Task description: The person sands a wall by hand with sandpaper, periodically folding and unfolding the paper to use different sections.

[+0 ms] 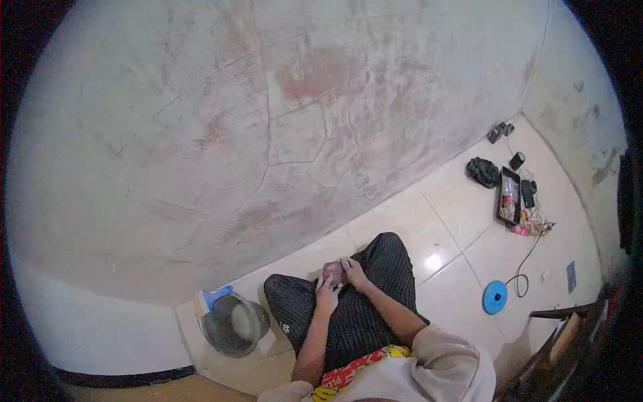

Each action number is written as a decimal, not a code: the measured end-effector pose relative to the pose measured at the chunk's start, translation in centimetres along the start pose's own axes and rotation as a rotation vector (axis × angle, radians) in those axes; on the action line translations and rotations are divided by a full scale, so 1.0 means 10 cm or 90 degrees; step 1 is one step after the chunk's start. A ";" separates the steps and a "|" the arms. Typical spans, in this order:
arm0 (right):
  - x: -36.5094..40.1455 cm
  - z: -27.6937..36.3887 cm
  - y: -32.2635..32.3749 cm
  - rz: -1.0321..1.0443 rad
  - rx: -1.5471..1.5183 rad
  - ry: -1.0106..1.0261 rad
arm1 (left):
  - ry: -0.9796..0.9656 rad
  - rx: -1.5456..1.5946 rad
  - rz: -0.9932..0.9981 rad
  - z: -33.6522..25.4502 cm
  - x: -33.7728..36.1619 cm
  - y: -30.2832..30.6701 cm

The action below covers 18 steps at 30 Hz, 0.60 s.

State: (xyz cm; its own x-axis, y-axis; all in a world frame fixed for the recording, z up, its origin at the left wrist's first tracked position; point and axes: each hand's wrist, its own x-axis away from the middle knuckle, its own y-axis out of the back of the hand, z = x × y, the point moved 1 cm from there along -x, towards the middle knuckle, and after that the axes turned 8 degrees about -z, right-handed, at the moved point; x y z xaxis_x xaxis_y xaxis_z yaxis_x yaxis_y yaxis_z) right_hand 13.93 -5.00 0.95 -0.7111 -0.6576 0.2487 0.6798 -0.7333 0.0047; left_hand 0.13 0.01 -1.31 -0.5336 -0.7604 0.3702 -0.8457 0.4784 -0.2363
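Observation:
My left hand (pixel 327 292) and my right hand (pixel 354 271) meet above my lap, closed on a small, flat, reddish-brown piece (pixel 332 272). The left fingers grip its lower edge and the right fingers its right side. Its exact kind is too small to make out. Beneath it are my crossed legs in dark striped trousers (pixel 362 321). To the left, a dark grey bucket (pixel 213 338) stands on the floor, with a wide blue-handled brush (pixel 218 295) lying across its rim. Something pale shows inside the bucket.
A patchy, cracked wall (pixel 295 141) rises in front. On the tiled floor (pixel 439 281) at right lie a black bundle (pixel 482 172), a black tray (pixel 508 211) of small items, tangled cords and a blue disc (pixel 495 297) with a cable. A dark wooden piece (pixel 562 335) stands lower right.

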 end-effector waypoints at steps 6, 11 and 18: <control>-0.08 -0.12 0.00 0.002 0.061 0.074 | 0.063 0.093 -0.010 0.04 -0.09 0.03; -0.03 0.01 -0.04 0.041 -0.167 -0.068 | 0.041 0.100 -0.061 -0.29 0.11 -0.17; 0.30 1.02 0.16 0.247 -0.415 -0.147 | -0.032 0.020 -0.068 -1.35 0.42 -0.47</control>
State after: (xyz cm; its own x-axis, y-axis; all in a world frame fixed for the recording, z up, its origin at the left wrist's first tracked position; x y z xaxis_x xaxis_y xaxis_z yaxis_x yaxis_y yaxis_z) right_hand 14.71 -6.37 11.60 -0.3418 -0.8867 0.3114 0.5787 -0.4596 -0.6737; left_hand 1.80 0.46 13.50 -0.4390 -0.8276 0.3497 -0.8968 0.3799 -0.2269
